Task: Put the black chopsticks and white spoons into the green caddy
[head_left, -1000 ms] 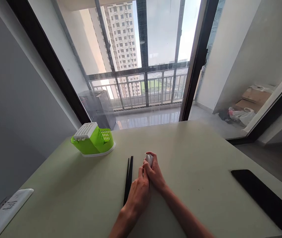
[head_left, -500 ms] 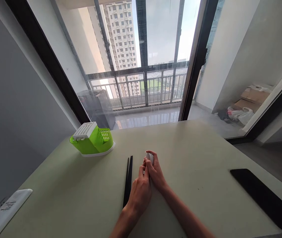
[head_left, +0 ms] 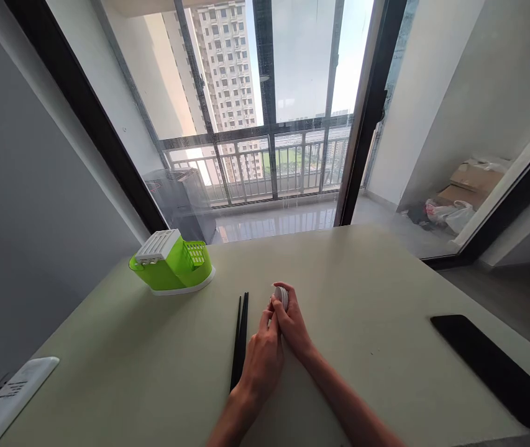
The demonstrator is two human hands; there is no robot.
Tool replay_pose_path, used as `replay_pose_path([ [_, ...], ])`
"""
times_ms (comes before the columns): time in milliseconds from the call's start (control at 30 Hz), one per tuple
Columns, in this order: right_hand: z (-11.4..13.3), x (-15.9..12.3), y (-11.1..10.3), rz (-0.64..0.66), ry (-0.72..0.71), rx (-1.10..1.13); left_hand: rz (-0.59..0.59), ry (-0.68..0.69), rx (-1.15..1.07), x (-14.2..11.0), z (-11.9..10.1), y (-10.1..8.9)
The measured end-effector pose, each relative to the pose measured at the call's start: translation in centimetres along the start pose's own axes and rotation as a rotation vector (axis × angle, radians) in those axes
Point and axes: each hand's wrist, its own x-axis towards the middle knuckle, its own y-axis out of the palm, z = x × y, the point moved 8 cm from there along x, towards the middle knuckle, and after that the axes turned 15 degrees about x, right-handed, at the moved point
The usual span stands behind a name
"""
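Observation:
A nested stack of white, rounded pieces that look like spoons (head_left: 282, 297) is held upright over the middle of the table. My right hand (head_left: 294, 326) curls around the rounded ends, index finger over the top and thumb across the front. Just below, my left hand (head_left: 265, 354) is closed against the right, and a small white part shows between its fingers, likely the handles. Most of the lower part of the stack is hidden by the hands. Black chopsticks (head_left: 240, 341) lie on the table right beside my left hand, their thin ends pointing away.
A green and white cutlery holder (head_left: 174, 267) stands at the table's back left. On the right edge lies a long black flat object (head_left: 493, 366). A white power strip (head_left: 13, 397) is at the left edge. Glass sliding doors rise behind the table (head_left: 339, 273).
The view has shifted very slightly. Both hands keep nearly the same grip and place; the white stack is turned a little more toward me.

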Motion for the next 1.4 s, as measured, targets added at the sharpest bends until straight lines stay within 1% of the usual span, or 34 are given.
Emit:
replay_pose_path([
  [167,-0.2,0.0,-0.1,-0.011,-0.006,-0.014,-0.003,0.000,0.008,-0.1,-0.2,-0.1],
  [333,-0.1,0.1,-0.2,-0.012,-0.017,-0.032,-0.002,0.014,0.025,-0.9,-0.2,0.1],
  [600,-0.2,0.2,-0.4,-0.026,-0.029,-0.091,0.026,-0.014,0.069,-2.3,0.2,0.8],
  [833,0.0,-0.2,-0.1,-0.016,-0.021,-0.117,0.071,-0.032,0.114,-2.4,0.4,1.2],
  [1000,0.0,-0.1,0.0,-0.013,-0.011,-0.100,0.063,-0.025,0.081,-2.2,0.1,0.7],
  [1133,0.1,-0.1,0.1,-0.009,0.008,-0.080,0.070,-0.058,0.039,-2.1,0.2,0.7],
  [1267,0.3,0.0,0.4,0.019,0.036,-0.027,0.091,-0.101,0.010,-2.0,0.6,0.7],
  [1400,0.5,0.2,0.7,0.047,0.058,0.019,0.072,-0.092,-0.057,-1.9,0.6,0.3],
])
